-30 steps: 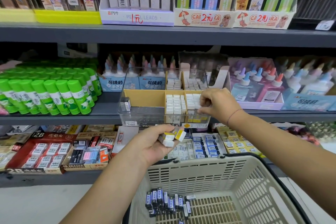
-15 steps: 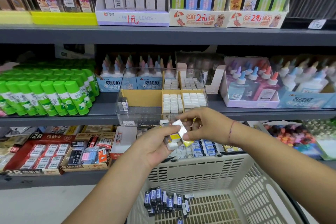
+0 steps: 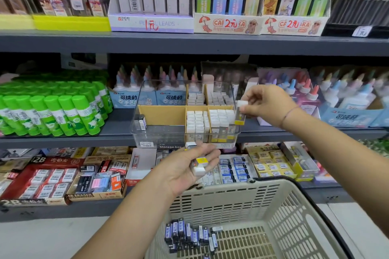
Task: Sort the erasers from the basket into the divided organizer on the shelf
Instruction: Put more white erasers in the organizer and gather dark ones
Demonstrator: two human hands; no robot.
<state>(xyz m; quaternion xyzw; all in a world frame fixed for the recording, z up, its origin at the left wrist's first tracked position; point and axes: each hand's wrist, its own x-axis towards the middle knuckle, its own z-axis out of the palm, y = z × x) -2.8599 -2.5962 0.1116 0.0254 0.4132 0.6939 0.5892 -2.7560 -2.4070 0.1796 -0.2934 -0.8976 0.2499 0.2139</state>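
The right hand pinches one eraser near its top. The eraser stands up tall, yellow end down, right at the right wall of the organizer. The slot with the same kind is just to its left, so I think it must go left and down. The left hand, lower and in front, holds spare erasers. Blue erasers lie in the basket.

Grey metal shelves span the frame in tiers, packed with stationery; pale floor shows at the lower left corner.
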